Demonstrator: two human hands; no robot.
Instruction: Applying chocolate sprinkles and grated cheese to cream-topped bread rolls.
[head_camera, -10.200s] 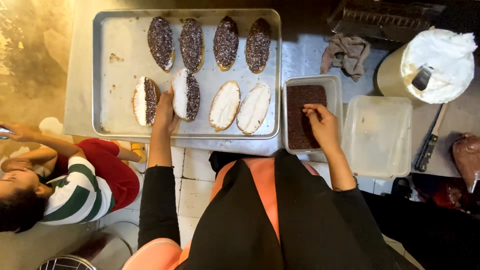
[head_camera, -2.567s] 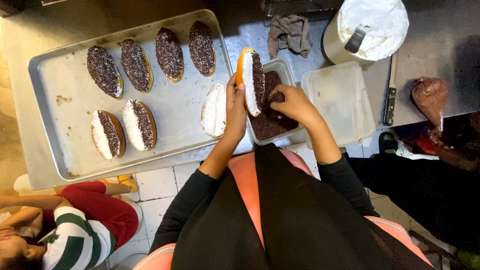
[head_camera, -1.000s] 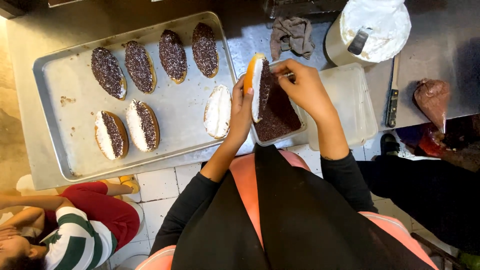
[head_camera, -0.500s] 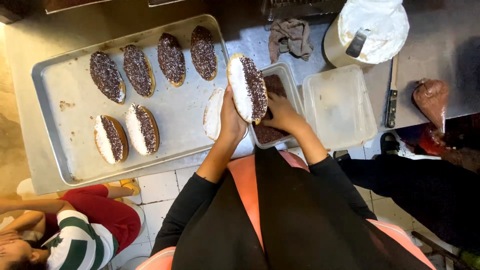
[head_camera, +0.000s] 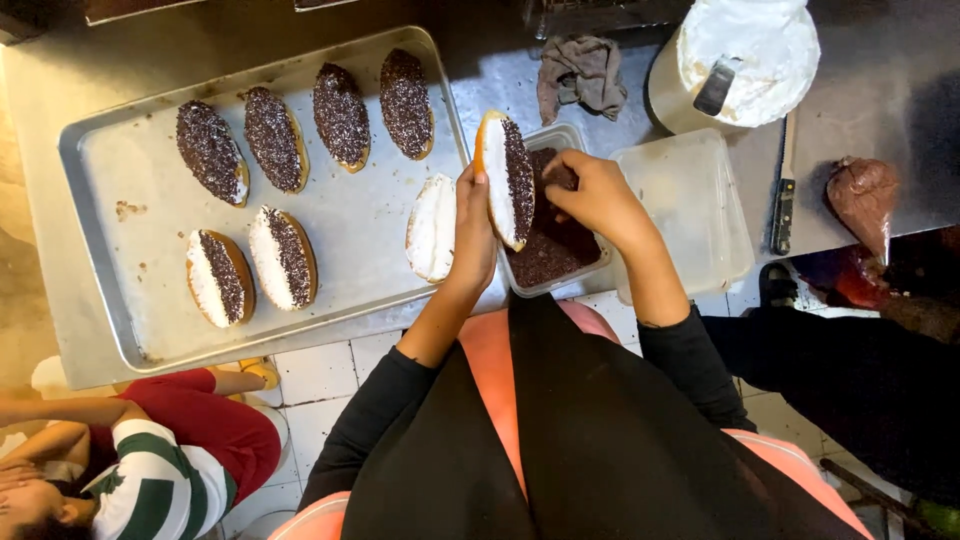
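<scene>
left hand (head_camera: 472, 225) grips cream bun (head_camera: 505, 180), long axis up-down | right hand (head_camera: 590, 195) fingers pinched in sprinkle tub (head_camera: 545, 262), just right of the bun

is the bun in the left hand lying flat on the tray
No, the left hand holds the bun up on edge over the tub of chocolate sprinkles, off the metal tray.

The oval golden-brown bun (head_camera: 505, 180) wore white cream, half speckled with dark brown sprinkles. The clear plastic tub (head_camera: 548, 255) held dark brown sprinkles. The grey metal baking tray (head_camera: 110, 230) shone silver. A crumpled cloth (head_camera: 580, 72) was brownish-grey. The apron (head_camera: 600, 440) was black over salmon pink.
</scene>
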